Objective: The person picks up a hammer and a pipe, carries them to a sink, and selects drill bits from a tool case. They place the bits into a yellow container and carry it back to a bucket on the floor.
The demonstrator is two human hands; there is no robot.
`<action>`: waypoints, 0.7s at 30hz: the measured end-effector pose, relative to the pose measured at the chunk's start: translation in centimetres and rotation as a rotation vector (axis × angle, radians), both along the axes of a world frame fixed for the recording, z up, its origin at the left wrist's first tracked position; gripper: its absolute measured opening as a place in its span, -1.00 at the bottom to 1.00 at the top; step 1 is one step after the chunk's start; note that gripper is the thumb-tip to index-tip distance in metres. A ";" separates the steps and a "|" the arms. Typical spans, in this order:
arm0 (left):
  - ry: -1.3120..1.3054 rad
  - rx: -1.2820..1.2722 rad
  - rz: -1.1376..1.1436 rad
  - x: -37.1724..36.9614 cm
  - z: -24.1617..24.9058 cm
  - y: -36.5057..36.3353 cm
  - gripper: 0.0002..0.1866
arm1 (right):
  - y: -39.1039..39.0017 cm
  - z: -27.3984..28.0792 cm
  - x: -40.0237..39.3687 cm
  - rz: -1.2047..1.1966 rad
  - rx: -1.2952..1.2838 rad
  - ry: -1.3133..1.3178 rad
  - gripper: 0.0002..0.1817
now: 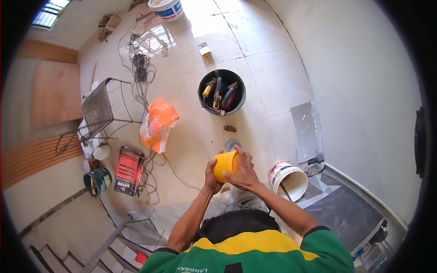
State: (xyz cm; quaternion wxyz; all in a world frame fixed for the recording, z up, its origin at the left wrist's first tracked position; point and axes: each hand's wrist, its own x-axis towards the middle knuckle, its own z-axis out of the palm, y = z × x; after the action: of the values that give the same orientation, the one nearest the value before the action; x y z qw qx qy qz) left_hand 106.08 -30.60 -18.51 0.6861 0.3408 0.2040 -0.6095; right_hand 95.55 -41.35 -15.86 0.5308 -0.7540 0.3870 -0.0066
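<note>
Both hands wrapped round a yellow cup (226, 164): left hand (210, 176) under its base, right hand (243, 172) clamped over the side. White bucket (287, 180) sits just right of the grip, tool bucket (221, 92) well beyond.

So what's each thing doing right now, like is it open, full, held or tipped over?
yellow cup: held sideways in both hands, off the floor.
left hand: wrapped round the cup's base.
right hand: gripping the cup's top end.
black bucket: upright, open, full of tools.
white bucket: open, leaning, a stick inside.
orange bag: crumpled on the floor.
metal chair: standing upright, nothing on its seat.
</note>
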 end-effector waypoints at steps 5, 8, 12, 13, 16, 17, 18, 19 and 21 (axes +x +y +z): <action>-0.464 0.532 -0.391 3.7 -10.3 -1.8 -0.29 | -10.8 -9.5 3.8 0.319 0.073 0.143 0.27; -0.601 0.749 -0.484 4.8 -7.3 -1.4 -0.34 | -15.8 -17.5 7.9 0.274 -0.155 0.369 0.27; -0.405 0.809 -0.564 4.6 -4.8 4.4 -0.44 | -21.4 -24.0 15.4 0.081 -0.349 0.405 0.27; -0.410 0.869 -0.598 4.2 -4.6 6.4 -0.45 | -22.5 -24.9 17.3 0.078 -0.377 0.401 0.26; -0.356 1.074 -0.593 3.4 -3.7 10.6 -0.52 | -25.1 -28.6 21.3 0.129 -0.525 0.363 0.23; -0.362 1.084 -0.591 3.4 -3.5 11.2 -0.52 | -25.7 -30.2 22.5 0.181 -0.648 0.336 0.22; -0.316 1.116 -0.574 3.2 -3.2 11.8 -0.53 | -26.1 -31.5 23.4 0.179 -0.640 0.329 0.22; -0.266 1.147 -0.559 3.2 -2.9 11.8 -0.54 | -26.4 -32.8 23.9 0.226 -0.608 0.489 0.21; -0.264 1.129 -0.567 3.1 -2.6 11.5 -0.54 | -26.9 -34.6 24.6 0.246 -0.373 0.624 0.14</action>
State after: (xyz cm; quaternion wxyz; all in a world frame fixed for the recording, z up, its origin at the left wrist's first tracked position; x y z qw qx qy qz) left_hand 109.21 -19.11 -21.13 0.2329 0.7621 0.3094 -0.5189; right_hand 120.11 -68.26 -50.41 0.2380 -0.8442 0.4287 0.2166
